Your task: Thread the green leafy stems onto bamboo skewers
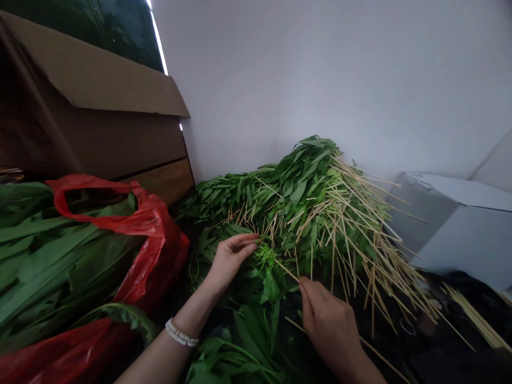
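In the head view my right hand (331,320) is closed in a pinch round a thin wooden skewer (287,270). The skewer points up and left into a cluster of bright green leaf stems (267,255). My left hand (233,258), with a beaded bracelet on the wrist, pinches thumb and fingers at the left of that cluster, on what looks like a leaf stem. A broad leaf (271,286) hangs below the skewer tip. Loose long green leaves (236,355) lie between my forearms.
Behind my hands rises a large pile of leaves on skewers (308,171), its bare sticks fanning right. On the left a red plastic bag (152,227) holds more leaves, with a cardboard box (95,89) behind. A white box (487,236) and loose skewers (479,320) are at right.
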`<state>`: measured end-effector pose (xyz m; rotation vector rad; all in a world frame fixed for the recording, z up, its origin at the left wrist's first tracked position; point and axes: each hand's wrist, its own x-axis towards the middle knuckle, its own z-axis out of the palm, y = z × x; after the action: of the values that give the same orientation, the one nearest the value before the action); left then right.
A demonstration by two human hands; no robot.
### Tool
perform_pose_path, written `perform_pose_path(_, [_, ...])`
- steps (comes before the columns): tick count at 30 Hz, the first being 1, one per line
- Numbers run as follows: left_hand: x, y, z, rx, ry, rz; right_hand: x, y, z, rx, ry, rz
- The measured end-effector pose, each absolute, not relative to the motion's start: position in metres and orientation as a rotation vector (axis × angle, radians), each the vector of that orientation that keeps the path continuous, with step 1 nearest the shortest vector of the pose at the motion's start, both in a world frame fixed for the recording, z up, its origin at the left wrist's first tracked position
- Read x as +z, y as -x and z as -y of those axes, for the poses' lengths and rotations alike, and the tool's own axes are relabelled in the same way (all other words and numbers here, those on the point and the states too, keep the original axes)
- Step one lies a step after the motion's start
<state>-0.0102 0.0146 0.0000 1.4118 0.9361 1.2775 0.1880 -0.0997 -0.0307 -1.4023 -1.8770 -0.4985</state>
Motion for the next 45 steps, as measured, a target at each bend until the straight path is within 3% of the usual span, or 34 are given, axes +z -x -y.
perform_pose_path(32, [-0.0004,0.0134,-0.0148,1.219,-1.75,-0.949,-0.0327,-0.1862,0.1012,-0.357,1.489,1.893])
perform_pose_path(45, [-0.0054,0.0162,-0.019,1.121,-1.485,-0.995,-0.0371,-0.1866,0.1008,-0.274,1.483,1.903])
